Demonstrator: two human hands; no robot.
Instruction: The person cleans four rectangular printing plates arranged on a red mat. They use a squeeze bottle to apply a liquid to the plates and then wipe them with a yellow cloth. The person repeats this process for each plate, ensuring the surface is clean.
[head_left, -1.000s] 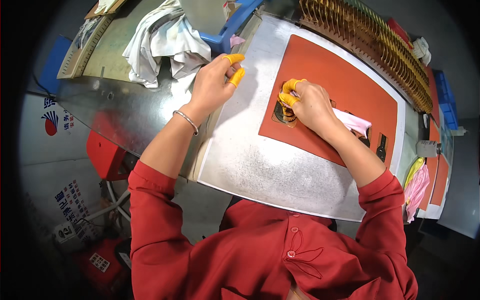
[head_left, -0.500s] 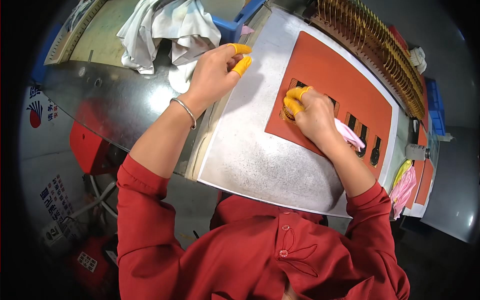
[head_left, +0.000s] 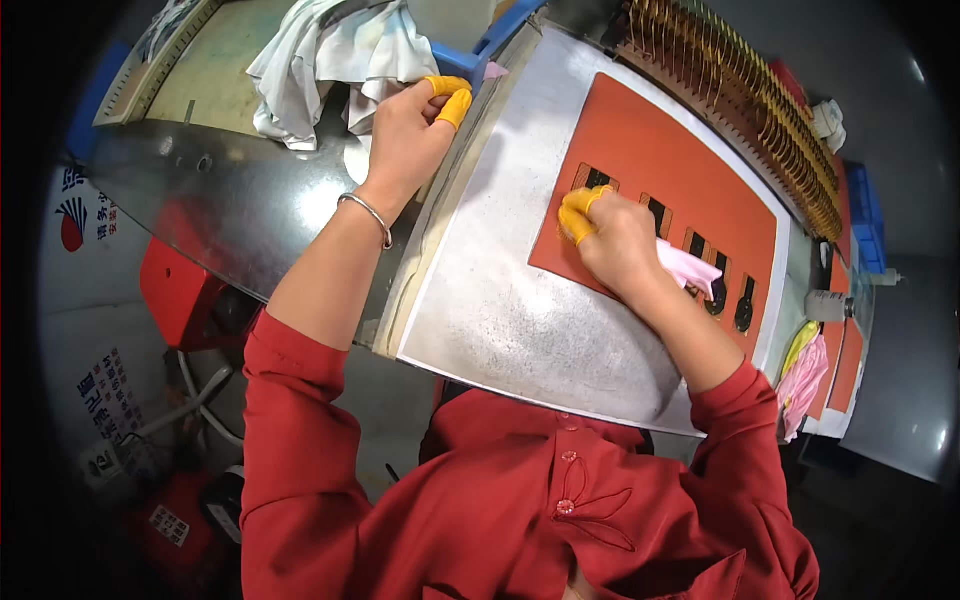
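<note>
My left hand (head_left: pixel 408 140), with yellow finger cots on thumb and forefinger, is raised by the table's left edge near a white cloth (head_left: pixel 375 50). Its fingertips are pinched together; whatever they hold is too small to see. Over an orange-red mat (head_left: pixel 690 150), my right hand (head_left: pixel 622 245) is closed, also in yellow cots. A pink cloth (head_left: pixel 688 265) sticks out from under its palm. The fingertips are at the near end of the leftmost flat black piece with a gold-coloured border (head_left: pixel 597 178), hiding that end. Several similar pieces, one a black keyhole-shaped piece (head_left: pixel 745 305), lie in a row to the right.
A white sheet (head_left: pixel 500 290) lies beneath the mat. Behind it stands a long rack (head_left: pixel 740 90) of many gold-toned strips. Blue bins (head_left: pixel 868 215) are at the far right, with a pink and yellow cloth (head_left: pixel 805 370) hanging nearer. A red stool (head_left: pixel 180 290) stands at left.
My left hand has moved left and slightly up, its fingertips drawing closer together. My right hand has shifted a little left and nearer; the rounded end seen by its fingers is now hidden.
</note>
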